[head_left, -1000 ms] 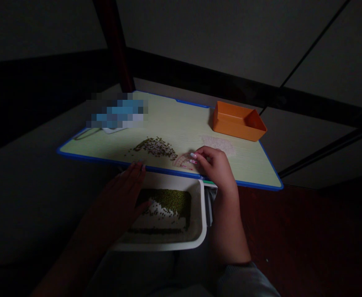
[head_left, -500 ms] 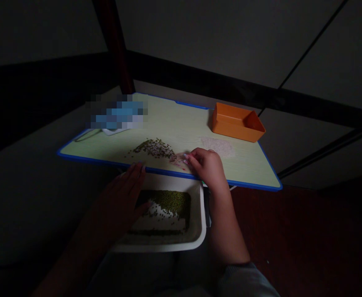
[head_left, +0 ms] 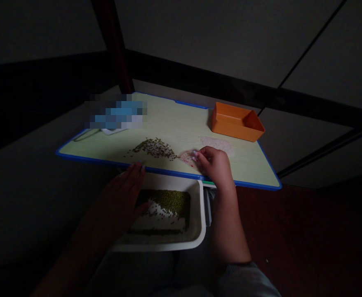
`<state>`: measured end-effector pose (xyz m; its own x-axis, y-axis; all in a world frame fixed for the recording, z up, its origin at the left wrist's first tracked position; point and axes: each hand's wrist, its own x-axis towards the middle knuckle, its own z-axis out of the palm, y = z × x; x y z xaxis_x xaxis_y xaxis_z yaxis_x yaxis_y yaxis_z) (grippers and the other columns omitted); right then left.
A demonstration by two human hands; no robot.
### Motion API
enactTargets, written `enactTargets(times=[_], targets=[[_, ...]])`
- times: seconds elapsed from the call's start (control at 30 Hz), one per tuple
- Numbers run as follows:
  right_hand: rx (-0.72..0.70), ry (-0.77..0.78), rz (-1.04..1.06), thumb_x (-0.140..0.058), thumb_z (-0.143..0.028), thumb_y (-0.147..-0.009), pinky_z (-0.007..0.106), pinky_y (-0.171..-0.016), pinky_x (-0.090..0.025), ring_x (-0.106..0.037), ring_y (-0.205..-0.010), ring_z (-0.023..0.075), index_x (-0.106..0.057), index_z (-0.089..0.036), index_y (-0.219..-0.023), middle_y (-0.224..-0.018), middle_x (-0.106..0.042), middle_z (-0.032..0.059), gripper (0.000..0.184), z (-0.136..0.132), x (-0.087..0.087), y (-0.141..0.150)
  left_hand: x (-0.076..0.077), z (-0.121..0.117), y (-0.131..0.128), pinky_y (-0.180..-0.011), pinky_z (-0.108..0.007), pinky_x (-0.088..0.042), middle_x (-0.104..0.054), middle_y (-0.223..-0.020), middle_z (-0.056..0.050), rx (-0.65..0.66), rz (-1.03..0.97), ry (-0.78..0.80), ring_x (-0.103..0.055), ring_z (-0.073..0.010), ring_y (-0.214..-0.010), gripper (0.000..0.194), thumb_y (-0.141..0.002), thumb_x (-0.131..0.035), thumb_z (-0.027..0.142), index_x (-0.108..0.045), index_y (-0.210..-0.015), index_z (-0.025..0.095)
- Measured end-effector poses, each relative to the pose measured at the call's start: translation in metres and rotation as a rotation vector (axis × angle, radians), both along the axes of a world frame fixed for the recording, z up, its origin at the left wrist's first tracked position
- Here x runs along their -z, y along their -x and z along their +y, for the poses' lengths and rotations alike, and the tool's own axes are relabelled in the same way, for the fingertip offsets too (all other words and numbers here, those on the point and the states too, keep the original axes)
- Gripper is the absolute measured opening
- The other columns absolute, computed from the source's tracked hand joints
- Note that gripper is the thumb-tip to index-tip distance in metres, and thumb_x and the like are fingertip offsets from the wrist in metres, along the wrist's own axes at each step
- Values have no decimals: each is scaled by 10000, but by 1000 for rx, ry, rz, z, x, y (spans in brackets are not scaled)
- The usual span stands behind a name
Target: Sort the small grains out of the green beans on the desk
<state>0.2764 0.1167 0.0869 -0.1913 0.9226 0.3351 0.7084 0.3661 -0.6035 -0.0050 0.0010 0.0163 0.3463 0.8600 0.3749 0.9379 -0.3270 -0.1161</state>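
Left hand [head_left: 123,187], grip wide, at front edge of pale surface [head_left: 171,121]; loose bean pile [head_left: 153,147] on top; white tub [head_left: 203,218] of green beans [head_left: 173,201] below; right hand [head_left: 215,165] — grip narrow, any contents too dim to tell — over pinkish patch [head_left: 187,157]; orange box [head_left: 238,132], far right.

No words, numbers, brands or signs could be read. The blue-and-white thing [head_left: 121,113] at the left end of the table [head_left: 171,119] was pixelated, and the reddish marks on the pinkish piece [head_left: 187,157] at the right hand [head_left: 215,165] were too small to make out.
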Motion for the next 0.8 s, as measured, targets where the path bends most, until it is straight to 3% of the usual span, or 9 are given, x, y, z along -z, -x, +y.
enactTargets(times=[0.57,0.8], targets=[[106,-50,-62,-604,-308,-940,293,-614,-353,-613,-630,180,-740,-194,-820,-738,-751,69,214,4,0,3,-3,0,-2,-1185,-509,-385,-353,-1659,-218,-19,19,16,-390,-340,-1521,875,-943,-237,661,-78,-1601,107],[21,-43,-52,-573,-314,-962,298,-629,-356,-583,-609,163,-738,-206,-823,-732,-740,55,242,1,-2,10,-1,0,-1,-1199,-513,-373,-314,-1681,-190,-14,-15,17,-364,-331,-1538,864,-946,-286,641,-35,-1607,143]])
